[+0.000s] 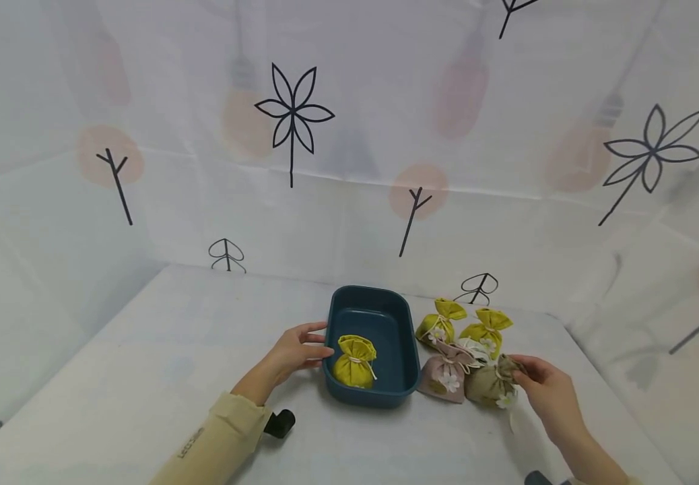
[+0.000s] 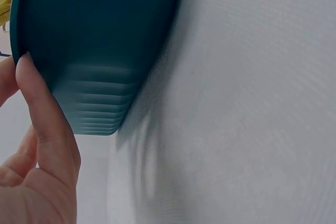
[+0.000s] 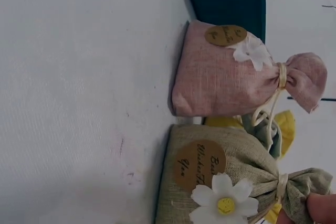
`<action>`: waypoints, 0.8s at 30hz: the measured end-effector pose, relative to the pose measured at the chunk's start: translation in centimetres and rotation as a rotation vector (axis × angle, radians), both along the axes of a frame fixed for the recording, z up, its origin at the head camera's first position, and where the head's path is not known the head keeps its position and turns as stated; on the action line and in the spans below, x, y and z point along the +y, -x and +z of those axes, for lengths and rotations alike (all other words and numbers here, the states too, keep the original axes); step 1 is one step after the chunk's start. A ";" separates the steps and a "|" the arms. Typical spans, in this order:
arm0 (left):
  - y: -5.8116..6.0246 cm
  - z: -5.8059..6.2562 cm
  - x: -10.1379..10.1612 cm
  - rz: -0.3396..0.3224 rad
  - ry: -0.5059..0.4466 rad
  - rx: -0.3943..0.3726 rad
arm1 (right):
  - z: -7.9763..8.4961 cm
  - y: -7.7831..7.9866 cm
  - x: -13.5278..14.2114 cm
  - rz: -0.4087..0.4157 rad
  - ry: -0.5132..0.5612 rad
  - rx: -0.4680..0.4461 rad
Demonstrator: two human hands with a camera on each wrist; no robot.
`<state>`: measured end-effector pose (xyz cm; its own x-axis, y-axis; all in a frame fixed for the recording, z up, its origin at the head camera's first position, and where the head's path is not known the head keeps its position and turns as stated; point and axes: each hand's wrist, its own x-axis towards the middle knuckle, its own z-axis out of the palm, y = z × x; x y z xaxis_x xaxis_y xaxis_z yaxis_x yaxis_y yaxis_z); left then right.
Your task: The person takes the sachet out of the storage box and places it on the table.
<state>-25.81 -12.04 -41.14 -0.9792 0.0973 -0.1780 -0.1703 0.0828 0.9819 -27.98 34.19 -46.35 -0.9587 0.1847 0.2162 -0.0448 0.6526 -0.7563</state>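
Note:
My left hand (image 1: 301, 347) holds the left rim of a dark teal plastic tub (image 1: 407, 343), its fingertips at the rim and outer wall. Inside the tub, toward its front left, sits a yellow drawstring pouch (image 1: 355, 364). At the right, my right hand (image 1: 546, 387) pinches the gathered neck of an olive-beige drawstring sachet (image 3: 205, 145), which bears a white flower and a round brown label. Beside that sachet stands a pink one (image 3: 220, 85) with a similar flower and label. Only fingertips (image 3: 321, 207) of the right hand show in the right wrist view.
Behind the pink and olive sachets are two yellow pouches (image 1: 437, 327) (image 1: 484, 330), with a whitish one (image 1: 473, 348) partly hidden between. A white cloth (image 1: 161, 377) covers the table, and a patterned curtain (image 1: 349, 222) hangs behind it. A black object (image 1: 281, 424) shows by the left sleeve.

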 end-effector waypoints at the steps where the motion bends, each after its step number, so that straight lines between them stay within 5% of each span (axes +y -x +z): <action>1: 0.0 0.0 0.0 0.000 0.000 0.000 | -0.3 0.1 0.1 -0.009 -0.014 0.008; 4: -0.1 0.0 0.0 -0.003 0.003 0.004 | 0.9 -0.5 -0.6 -0.016 0.029 -0.016; 8: -0.2 0.1 0.0 0.000 0.000 0.006 | 5.7 -3.3 -3.4 -0.038 0.066 -0.027; 13: -0.2 0.3 0.0 0.012 -0.001 0.006 | 10.1 -6.0 -6.6 -0.029 0.049 0.108; 24: -0.3 0.3 0.1 0.013 -0.001 0.005 | 11.3 -6.4 -8.2 0.041 0.117 0.149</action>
<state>-25.52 -11.94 -40.88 -0.9813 0.0847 -0.1729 -0.1662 0.0800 0.9828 -21.57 25.96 -35.05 -0.9248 0.1785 0.3359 -0.1870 0.5557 -0.8101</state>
